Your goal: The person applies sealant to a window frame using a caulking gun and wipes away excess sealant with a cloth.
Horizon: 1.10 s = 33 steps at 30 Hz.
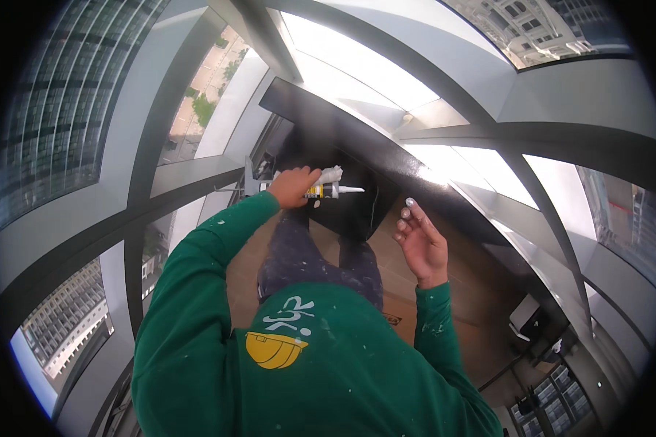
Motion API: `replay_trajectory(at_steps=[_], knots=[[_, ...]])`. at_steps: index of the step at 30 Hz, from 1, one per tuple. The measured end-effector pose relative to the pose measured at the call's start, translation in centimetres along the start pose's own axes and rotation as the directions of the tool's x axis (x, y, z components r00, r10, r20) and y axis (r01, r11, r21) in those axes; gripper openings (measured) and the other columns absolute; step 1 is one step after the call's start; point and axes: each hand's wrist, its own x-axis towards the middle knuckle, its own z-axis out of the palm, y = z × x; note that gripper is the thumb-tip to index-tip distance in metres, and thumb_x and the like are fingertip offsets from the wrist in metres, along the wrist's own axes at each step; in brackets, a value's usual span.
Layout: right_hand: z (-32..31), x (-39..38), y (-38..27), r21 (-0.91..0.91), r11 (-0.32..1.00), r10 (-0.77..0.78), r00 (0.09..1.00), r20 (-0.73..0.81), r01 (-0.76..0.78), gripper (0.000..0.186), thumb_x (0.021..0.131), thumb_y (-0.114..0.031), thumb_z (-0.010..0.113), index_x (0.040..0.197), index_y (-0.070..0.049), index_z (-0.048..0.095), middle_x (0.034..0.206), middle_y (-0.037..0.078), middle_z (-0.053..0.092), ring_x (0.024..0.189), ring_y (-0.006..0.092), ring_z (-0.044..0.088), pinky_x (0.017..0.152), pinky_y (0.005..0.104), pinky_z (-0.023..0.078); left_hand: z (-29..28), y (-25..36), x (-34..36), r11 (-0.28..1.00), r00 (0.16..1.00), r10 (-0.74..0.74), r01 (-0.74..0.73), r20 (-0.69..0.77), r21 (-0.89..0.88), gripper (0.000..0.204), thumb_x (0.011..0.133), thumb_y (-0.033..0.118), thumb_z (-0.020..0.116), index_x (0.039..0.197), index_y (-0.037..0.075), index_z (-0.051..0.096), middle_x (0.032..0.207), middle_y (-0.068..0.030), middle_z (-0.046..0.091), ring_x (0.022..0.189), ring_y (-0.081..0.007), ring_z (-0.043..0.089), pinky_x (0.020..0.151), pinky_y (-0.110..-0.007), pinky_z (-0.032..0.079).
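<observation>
My left hand [293,188] is closed around a caulking gun [252,182] loaded with a sealant tube [314,191]. The tube's white nozzle [352,190] points right, toward my other hand. A crumpled white wipe [331,175] shows beside the fingers of that same hand, against the tube. Raised to the right, my right hand [423,246] holds nothing; its fingers are apart and partly bent, with whitish paste on the fingertips. Green sleeves with pale specks cover both my arms.
A dark glossy ledge [364,138] runs diagonally beyond my hands, below large windows with grey frames [481,135]. Below the nozzle is a black object [350,211], its kind unclear. Brown flooring [459,320] lies around my legs. Dark and white items [530,318] stand at lower right.
</observation>
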Motion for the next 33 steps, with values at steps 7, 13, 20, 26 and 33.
replay_trajectory(at_steps=[7,13,20,26,33], knots=[[-2.2,0.3,2.0,-0.022,0.999,-0.045,0.993,-0.107,0.043,0.053,0.105,-0.023,0.057,0.151,0.001,0.046,0.117,0.005,0.059,0.100,0.0172,0.058,0.086,0.0343,0.048,4.7,1.1,5.8,0.978,0.980,0.195,-0.197,0.041,0.068,0.070,0.074,0.011,0.080,0.136,0.006,0.048,0.111,-0.0169,0.060,0.101,-0.0372,0.065,0.081,-0.049,0.053],[-5.1,-3.0,1.6,-0.010,0.987,-0.157,0.954,-0.255,0.159,0.054,0.104,-0.024,0.058,0.151,0.001,0.046,0.116,0.005,0.059,0.099,0.0179,0.058,0.085,0.0345,0.048,9.9,5.9,9.4,0.949,0.953,0.303,-0.301,-0.007,0.098,0.056,0.079,0.008,0.072,0.131,0.006,0.052,0.105,-0.0168,0.061,0.095,-0.0354,0.067,0.075,-0.048,0.053],[-8.0,-7.0,1.6,0.014,0.985,-0.157,0.940,-0.304,0.169,0.056,0.103,-0.024,0.060,0.151,0.000,0.045,0.116,0.005,0.058,0.099,0.0180,0.058,0.085,0.0343,0.047,13.8,10.5,12.0,0.905,0.946,0.322,-0.318,0.031,0.281,0.055,0.078,0.012,0.072,0.129,0.008,0.052,0.102,-0.0139,0.061,0.092,-0.0321,0.066,0.073,-0.045,0.052],[-9.0,-6.7,0.9,0.063,0.983,-0.150,0.960,-0.237,0.170,0.059,0.102,-0.023,0.062,0.153,0.000,0.043,0.117,0.005,0.059,0.099,0.0184,0.059,0.085,0.0343,0.048,15.4,10.8,12.9,0.885,0.948,0.314,-0.309,0.044,0.349,0.060,0.075,0.010,0.075,0.130,0.009,0.051,0.107,-0.0139,0.060,0.096,-0.0317,0.065,0.076,-0.045,0.052],[-7.5,-2.4,-0.9,0.022,0.987,-0.153,0.974,-0.166,0.159,0.062,0.103,-0.024,0.061,0.156,-0.001,0.039,0.118,0.004,0.058,0.100,0.0185,0.058,0.086,0.0351,0.049,15.8,11.5,12.5,0.876,0.943,0.334,-0.312,0.007,0.368,0.055,0.082,0.012,0.071,0.133,0.011,0.050,0.118,-0.0158,0.061,0.103,-0.0339,0.063,0.086,-0.049,0.050]])
